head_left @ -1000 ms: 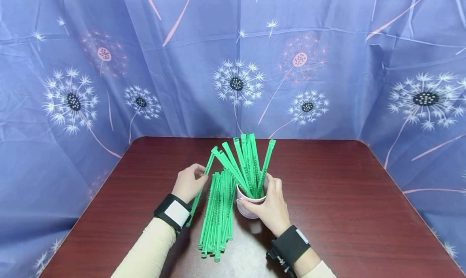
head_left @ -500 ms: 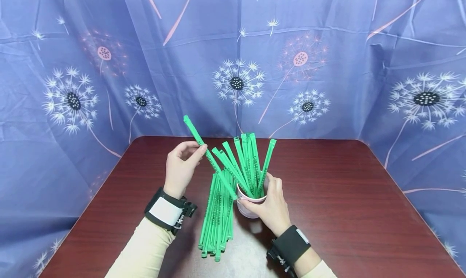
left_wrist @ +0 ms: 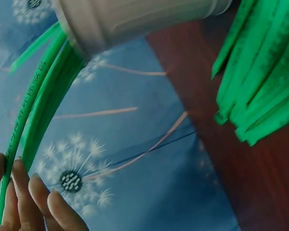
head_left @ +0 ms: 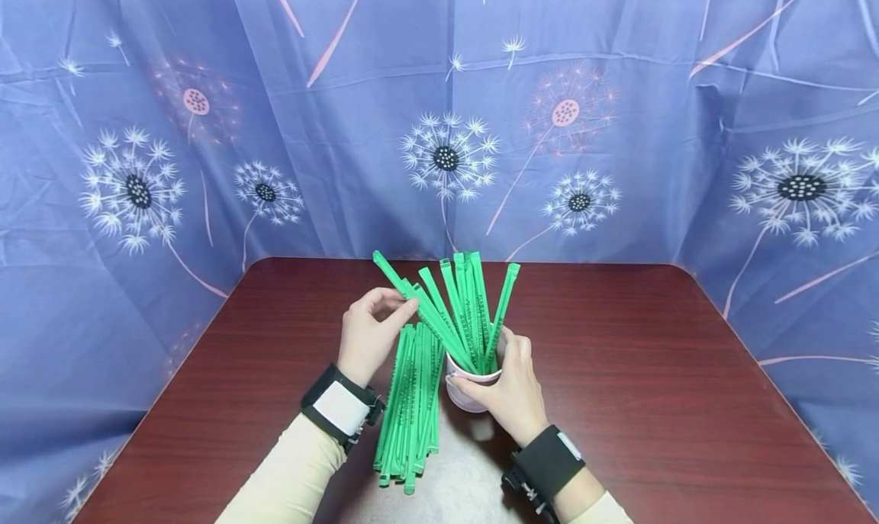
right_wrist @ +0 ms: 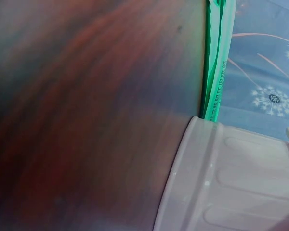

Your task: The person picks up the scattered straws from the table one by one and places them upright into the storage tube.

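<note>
Green: 1 printed stick (head_left: 388, 270), slanted into the mouth of the white cup (head_left: 466, 400), beside a fanned bunch of sticks (head_left: 469, 303). Possible faults: snagging of the lower end (hidden), from crowding at the cup's left side; tipping of the cup toward the loose pile (head_left: 410, 409) on the surface (head_left: 652, 402), from the top-heavy leftward lean, upon any slackening of right-hand support. Left grip (head_left: 367, 332): narrow, pinching the printed stick between thumb and fingers, above the rim. Right grip (head_left: 513, 387): wider, curved round the cup, thumb near the rim.
</note>
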Available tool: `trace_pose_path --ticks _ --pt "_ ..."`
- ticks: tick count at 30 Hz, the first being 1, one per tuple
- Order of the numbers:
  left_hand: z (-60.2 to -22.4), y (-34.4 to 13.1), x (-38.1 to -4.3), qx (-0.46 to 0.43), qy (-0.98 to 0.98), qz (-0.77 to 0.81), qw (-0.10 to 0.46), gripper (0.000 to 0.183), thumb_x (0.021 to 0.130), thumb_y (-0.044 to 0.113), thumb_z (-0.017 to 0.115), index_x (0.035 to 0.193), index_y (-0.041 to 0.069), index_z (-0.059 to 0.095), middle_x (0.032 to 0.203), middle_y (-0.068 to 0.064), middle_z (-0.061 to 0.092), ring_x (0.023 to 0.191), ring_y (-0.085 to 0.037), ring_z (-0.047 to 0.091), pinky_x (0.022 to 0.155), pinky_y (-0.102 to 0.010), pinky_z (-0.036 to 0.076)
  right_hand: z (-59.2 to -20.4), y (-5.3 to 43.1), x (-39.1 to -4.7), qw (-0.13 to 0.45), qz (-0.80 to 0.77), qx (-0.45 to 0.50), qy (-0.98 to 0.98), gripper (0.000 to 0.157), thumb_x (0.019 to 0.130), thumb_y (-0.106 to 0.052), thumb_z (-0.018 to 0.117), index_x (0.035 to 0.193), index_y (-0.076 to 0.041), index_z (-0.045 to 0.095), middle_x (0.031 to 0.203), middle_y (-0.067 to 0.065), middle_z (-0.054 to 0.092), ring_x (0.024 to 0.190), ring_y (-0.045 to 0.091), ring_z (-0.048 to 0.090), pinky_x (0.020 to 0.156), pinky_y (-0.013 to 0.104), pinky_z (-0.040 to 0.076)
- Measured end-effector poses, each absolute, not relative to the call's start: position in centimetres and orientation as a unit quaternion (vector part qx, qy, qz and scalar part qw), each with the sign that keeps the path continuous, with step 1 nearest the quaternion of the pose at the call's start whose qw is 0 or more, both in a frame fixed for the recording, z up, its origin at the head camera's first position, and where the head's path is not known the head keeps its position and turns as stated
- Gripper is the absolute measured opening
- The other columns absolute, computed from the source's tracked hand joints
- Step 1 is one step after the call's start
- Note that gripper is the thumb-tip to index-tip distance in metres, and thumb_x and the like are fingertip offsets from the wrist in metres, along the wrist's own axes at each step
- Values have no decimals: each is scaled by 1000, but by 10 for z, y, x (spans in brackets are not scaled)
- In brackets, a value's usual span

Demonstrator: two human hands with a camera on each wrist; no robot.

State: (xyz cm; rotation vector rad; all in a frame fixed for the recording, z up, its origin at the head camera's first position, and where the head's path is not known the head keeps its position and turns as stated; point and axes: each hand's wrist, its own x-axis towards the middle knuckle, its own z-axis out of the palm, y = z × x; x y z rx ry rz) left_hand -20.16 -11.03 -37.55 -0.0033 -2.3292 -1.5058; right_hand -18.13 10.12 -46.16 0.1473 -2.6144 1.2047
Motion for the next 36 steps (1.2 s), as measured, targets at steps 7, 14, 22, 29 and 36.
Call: trace_pose_path --ticks 7,14,22,29,36 --pt "-392 -99 -204 -8 -852 -500 154 20 87 30 76 96 13 73 86 -2 76 79 -19 68 71 -32 51 -462 101 -182 129 418 48 -898 110 66 -56 85 148 -5 33 126 11 44 102 32 57 68 42 50" --pt "-402 -89 -203 -27 -869 -475 137 19 86 31 76 92 13 73 86 -2 76 81 -20 69 73 -33 53 -463 102 -181 130 416 47 -899 110 65 -56 86 148 -7 33 124 10 44 102 32 56 67 41 50" --pt "-412 -88 -202 -67 -883 -450 113 17 84 30 78 89 14 74 89 -2 77 81 -20 69 69 -31 53 -463 101 -182 131 417 51 -898 111 66 -55 86 149 -5 32 129 14 44 100 31 57 67 41 51" --pt "-421 -98 -206 -68 -907 -413 58 31 86 39 75 101 12 75 97 -2 76 82 -20 70 65 -30 53 -463 101 -182 132 419 53 -897 110 67 -54 86 149 -5 32 128 13 44 100 32 57 66 40 50" --pt "-435 -107 -210 -57 -938 -342 5 43 90 42 70 114 7 72 112 -9 73 101 -26 69 82 -41 56 -464 102 -183 129 417 51 -898 109 67 -55 85 149 -5 32 128 13 44 103 32 57 66 40 50"
